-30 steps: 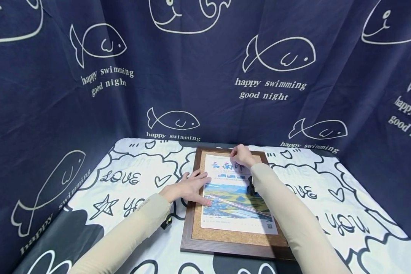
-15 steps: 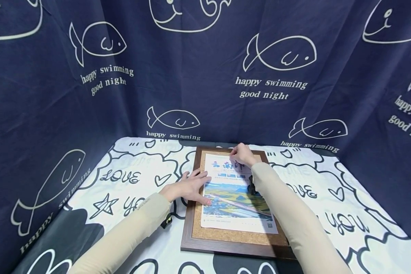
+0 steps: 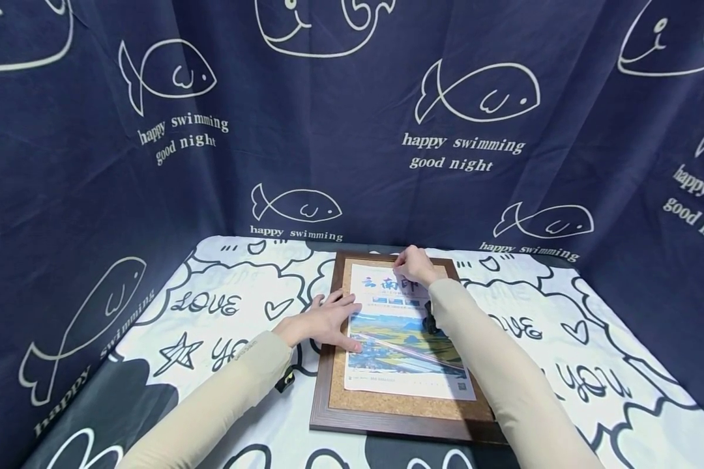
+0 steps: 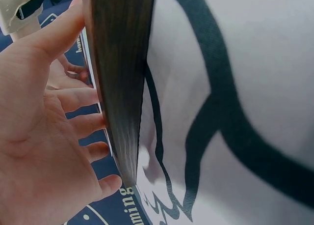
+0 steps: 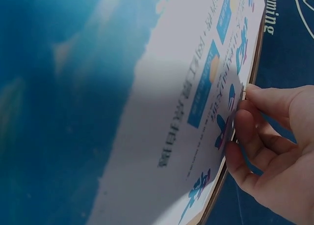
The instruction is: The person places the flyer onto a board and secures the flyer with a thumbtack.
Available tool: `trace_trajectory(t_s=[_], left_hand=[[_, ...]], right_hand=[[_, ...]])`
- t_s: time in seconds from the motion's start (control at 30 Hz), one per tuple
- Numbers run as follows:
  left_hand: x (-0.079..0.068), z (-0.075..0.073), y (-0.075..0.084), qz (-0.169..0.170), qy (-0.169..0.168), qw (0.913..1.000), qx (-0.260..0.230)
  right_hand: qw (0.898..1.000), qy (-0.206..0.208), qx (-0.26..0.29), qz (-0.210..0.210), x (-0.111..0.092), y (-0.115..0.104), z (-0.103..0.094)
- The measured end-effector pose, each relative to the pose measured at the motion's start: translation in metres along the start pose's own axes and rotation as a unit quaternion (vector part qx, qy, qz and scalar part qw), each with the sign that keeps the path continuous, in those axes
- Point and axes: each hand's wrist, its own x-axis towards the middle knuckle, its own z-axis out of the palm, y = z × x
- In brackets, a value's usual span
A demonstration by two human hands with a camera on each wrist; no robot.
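Note:
A printed poster with a coloured landscape lies on a cork board in a dark wooden frame. My left hand, fingers spread, rests across the board's left side and the poster's left edge. At the poster's top edge my right hand has its fingers curled, the thumb and fingertips meeting. In the right wrist view a thin needle-like tip, seemingly of a pushpin, shows at the thumb against the paper; the fingers hide the rest of it.
The board lies on a white and dark patterned cloth. Dark blue fabric with fish drawings hangs behind it and at both sides. Black straps sit at the wrists.

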Motion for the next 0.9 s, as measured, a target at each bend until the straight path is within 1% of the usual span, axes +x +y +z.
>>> trace_trajectory(t_s=[0.33, 0.63, 0.9], left_hand=[[-0.0004, -0.0013, 0.0010, 0.000, 0.001, 1.0000, -0.003], [0.0001, -0.0015, 0.0012, 0.000, 0.000, 1.0000, -0.007], [0.0007, 0.0008, 0.0000, 0.002, 0.002, 0.9999, -0.012]], right_hand=[[1.000, 0.008, -0.001, 0.010, 0.0017, 0.0010, 0.0029], [1.000, 0.005, -0.003, 0.016, 0.0010, 0.0000, 0.0017], [1.000, 0.003, -0.008, 0.002, -0.0008, -0.0016, 0.0014]])
